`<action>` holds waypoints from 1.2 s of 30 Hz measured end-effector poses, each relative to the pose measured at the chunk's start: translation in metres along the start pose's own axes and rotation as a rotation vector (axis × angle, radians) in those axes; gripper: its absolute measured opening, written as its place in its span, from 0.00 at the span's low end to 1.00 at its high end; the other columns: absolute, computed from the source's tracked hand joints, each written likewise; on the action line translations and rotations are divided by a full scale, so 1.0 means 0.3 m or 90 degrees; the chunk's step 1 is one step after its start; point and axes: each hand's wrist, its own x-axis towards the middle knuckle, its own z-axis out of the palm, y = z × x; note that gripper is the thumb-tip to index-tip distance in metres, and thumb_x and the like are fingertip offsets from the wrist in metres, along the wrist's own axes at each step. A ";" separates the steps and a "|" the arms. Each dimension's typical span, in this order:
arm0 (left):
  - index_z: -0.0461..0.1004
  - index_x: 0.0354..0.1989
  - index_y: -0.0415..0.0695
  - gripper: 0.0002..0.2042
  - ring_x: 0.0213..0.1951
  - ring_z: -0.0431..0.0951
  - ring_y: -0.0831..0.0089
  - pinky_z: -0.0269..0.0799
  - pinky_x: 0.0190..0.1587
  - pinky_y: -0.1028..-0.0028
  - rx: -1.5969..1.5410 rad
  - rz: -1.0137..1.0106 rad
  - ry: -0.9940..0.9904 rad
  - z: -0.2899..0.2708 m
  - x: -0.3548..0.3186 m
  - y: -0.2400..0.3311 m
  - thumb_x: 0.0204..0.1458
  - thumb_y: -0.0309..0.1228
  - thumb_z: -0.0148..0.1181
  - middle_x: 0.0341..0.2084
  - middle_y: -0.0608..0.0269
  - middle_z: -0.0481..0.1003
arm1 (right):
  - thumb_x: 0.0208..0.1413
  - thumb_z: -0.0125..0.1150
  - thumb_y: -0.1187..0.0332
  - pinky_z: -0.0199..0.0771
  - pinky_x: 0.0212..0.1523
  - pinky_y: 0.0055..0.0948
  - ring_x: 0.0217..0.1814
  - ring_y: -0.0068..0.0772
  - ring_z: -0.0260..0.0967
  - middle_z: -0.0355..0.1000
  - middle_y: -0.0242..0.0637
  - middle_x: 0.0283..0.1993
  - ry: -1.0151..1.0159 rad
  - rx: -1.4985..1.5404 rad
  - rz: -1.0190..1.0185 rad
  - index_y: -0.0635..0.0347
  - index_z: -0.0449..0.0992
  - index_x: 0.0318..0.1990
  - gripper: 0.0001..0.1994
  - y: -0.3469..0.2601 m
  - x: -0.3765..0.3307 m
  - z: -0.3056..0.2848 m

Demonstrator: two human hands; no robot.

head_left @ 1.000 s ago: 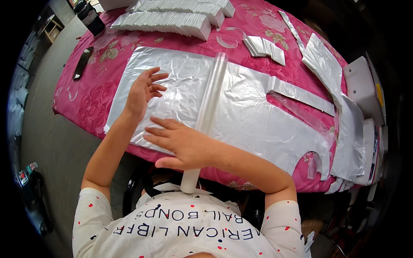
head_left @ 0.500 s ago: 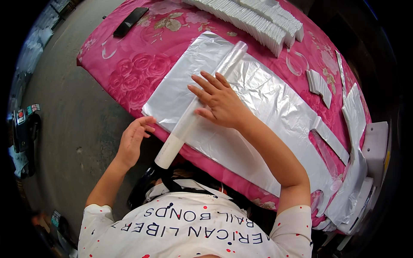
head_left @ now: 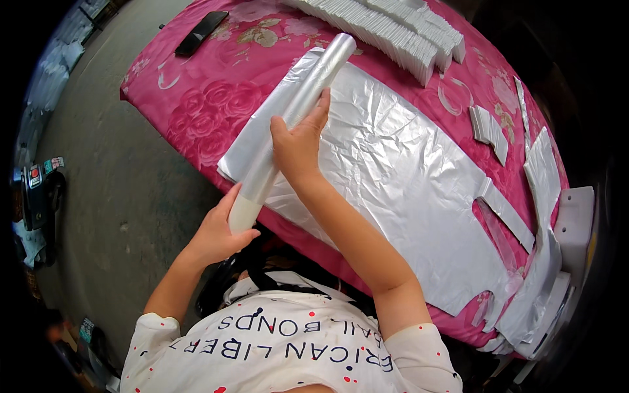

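Glossy, crinkled plastic sheet (head_left: 400, 164)

Soft, even daylight fills the scene, bright on the pink tabletop (head_left: 216, 98) and with only faint shadows under the arms. The silver plastic sheet (head_left: 406, 170) throws back pale glare along its creases, and the clear roll (head_left: 295, 111) shines white. Straight edges bow toward the rim, which falls off to black. The centre is sharp; the far right corner goes dim and smeared.

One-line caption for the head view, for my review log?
Both hands, left and right, grip a rolled plastic tube over silvery plastic bags on a pink floral tablecloth.
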 end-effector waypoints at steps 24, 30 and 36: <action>0.59 0.55 0.39 0.33 0.34 0.73 0.77 0.72 0.33 0.77 -0.116 0.099 -0.203 0.406 0.131 0.167 0.49 0.52 0.55 0.35 0.58 0.71 | 0.47 0.63 0.70 0.74 0.37 0.28 0.34 0.29 0.69 0.65 0.39 0.37 0.045 0.403 0.219 0.67 0.54 0.55 0.30 -0.136 -0.182 -0.570; 0.67 0.42 0.39 0.21 0.24 0.72 0.76 0.70 0.28 0.75 -0.205 -0.182 -0.471 0.317 0.089 0.100 0.51 0.45 0.57 0.24 0.61 0.71 | 0.46 0.65 0.69 0.72 0.44 0.28 0.41 0.32 0.69 0.67 0.41 0.40 0.136 0.434 0.237 0.66 0.54 0.55 0.31 -0.040 -0.104 -0.819; 0.70 0.46 0.36 0.34 0.19 0.71 0.77 0.70 0.24 0.77 -0.230 -0.289 -0.554 0.257 0.026 0.007 0.41 0.56 0.63 0.20 0.63 0.70 | 0.53 0.58 0.66 0.64 0.32 0.14 0.30 0.15 0.63 0.71 0.31 0.35 0.203 0.018 0.189 0.63 0.68 0.47 0.16 0.005 -0.075 -1.084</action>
